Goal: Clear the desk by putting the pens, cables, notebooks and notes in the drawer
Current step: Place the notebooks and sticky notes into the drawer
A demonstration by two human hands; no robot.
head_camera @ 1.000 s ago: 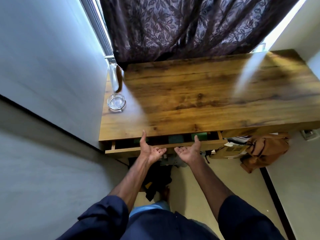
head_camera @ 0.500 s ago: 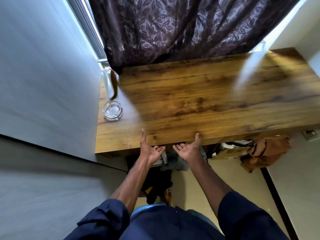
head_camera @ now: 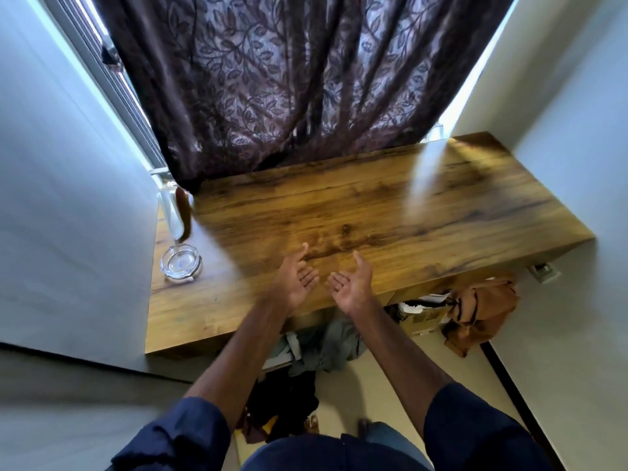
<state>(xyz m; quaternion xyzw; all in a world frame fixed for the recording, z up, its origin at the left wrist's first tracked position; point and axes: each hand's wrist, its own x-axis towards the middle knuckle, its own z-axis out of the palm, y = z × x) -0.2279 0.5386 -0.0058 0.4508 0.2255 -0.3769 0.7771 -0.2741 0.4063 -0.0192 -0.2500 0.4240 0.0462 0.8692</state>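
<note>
Showing left hand (head_camera: 297, 282) and right hand (head_camera: 351, 287) palm-up, fingers loose and empty, at centre frame above the brown wood-grain bench (head_camera: 390, 215), seemingly because no pens, cables, notebooks or notes lie on it, with the drawer out of sight below its near edge and only a clear glass ashtray (head_camera: 181, 263) at left.

We reach our bare left forearm (head_camera: 238, 351) and bare right forearm (head_camera: 397, 348) forward side by side, with the dark navy left sleeve (head_camera: 176, 436) and dark navy right sleeve (head_camera: 475, 433) bunched near the elbows. Our left hand (head_camera: 296, 280) faces palm up and inward, thumb pointing ahead, fingers loosely curled around nothing. Our right hand (head_camera: 351, 288) mirrors it just beside, relaxed, and the two are not touching
</note>
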